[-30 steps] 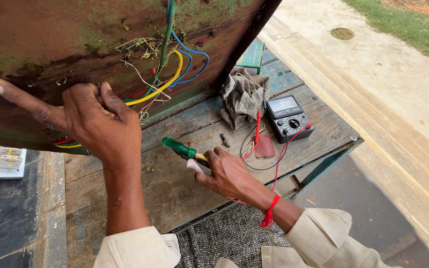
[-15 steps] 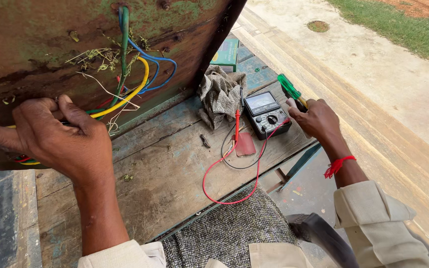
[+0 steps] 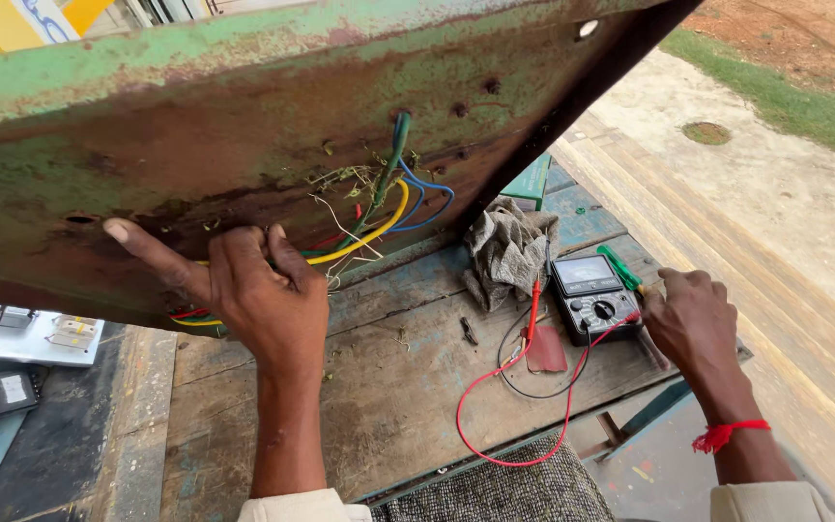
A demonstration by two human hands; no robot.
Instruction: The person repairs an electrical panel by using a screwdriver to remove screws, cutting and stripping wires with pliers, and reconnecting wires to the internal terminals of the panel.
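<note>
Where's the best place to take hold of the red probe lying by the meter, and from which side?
Probably grip the red probe round the middle of its slim handle, coming from above with fingers either side. It lies flat on the wooden table, tip toward the rag, its red lead trailing from the near end. The meter crowds its right, so the left side looks freer.

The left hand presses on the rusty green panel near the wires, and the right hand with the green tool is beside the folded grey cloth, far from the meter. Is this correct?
Not quite. In the head view the right hand with the green tool is right beside the meter; the grey cloth lies farther off, on the meter's other side. The rest holds: the left hand presses on the rusty green panel near the wires.
</note>
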